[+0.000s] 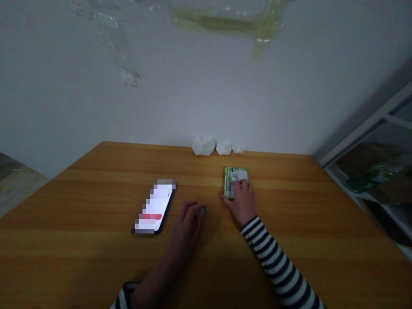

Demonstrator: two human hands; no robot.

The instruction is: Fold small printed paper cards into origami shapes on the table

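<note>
A green printed packet (228, 182) lies flat on the wooden table, with white label areas on its face. Over its lower right part rests my right hand (243, 202), fingertips on the surface and thumb spread out to the left by the lower corner. My left hand (186, 225) is closed in a pinch to the left of the packet, just above the table. A small green scrap (203, 209) shows at its fingertips; the rest of that piece is hidden by the fingers.
A phone (156, 208) with a lit, blurred screen lies left of my left hand. Three crumpled white paper pieces (204, 146) sit along the table's (96, 206) back edge, against the wall. A shelf unit (370, 171) stands at the right. Clear tape hangs on the wall.
</note>
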